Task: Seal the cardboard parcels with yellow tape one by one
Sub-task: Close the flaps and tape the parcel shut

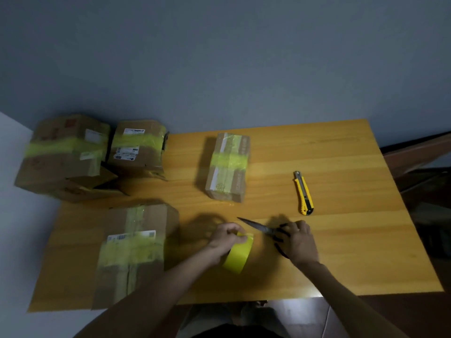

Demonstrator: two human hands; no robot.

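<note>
Head view looks down on an orange-brown wooden table (341, 252). Near its front edge the left hand (225, 236) grips a wide roll of bright yellow tape (238, 256), held on edge. The fingers curl over the roll's top and the thumb pinches at its rim; whether the roll rests on the wood cannot be told.

Just right of the roll, the right hand (299, 240) holds a pair of black-handled steel scissors (258, 226). Its fingers curl through the loops. The blades lie close together and point away to the left, their tip just beyond the roll and apart from it.

Left of the roll, close by, lies a tall brown cardboard parcel with a white barcode label (136, 252), a yellow band across its top. Beyond the roll, well apart, a slim brown cardboard parcel (228, 167) wears a yellow band across its middle.

Far left of the roll and beyond it, two more stand side by side, a large brown cardboard parcel (63, 157) and a smaller brown cardboard parcel (138, 147), each banded in yellow. Right of the roll and farther back, a yellow-and-black utility knife (303, 192) lies flat on the wood.
</note>
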